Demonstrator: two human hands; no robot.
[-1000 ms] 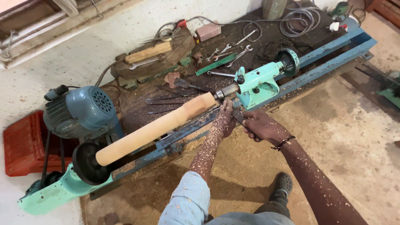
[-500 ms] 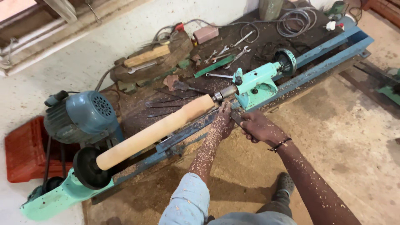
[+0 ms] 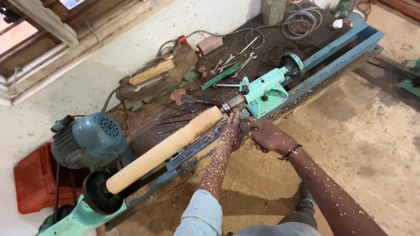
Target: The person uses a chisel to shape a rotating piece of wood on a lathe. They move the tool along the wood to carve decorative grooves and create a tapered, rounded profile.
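A long blue lathe bed (image 3: 332,65) runs slantwise across the shop, carrying a round pale wooden blank (image 3: 166,148) held between the black faceplate (image 3: 101,194) near the blue motor (image 3: 89,140) and the green tailstock (image 3: 267,91). The work in hand looks like turning the blank's tailstock end: both hands meet just below that end, against the bed. The left hand (image 3: 232,131), dusted with shavings, is curled over something dark at the blank's end; the right hand (image 3: 269,136) is closed around what seems a tool handle. A next pass would call for a steady rest and a firm two-handed hold. The tool itself is mostly hidden under the hands, so its kind cannot be told. Spanners (image 3: 236,63) lie well apart on the bench behind.
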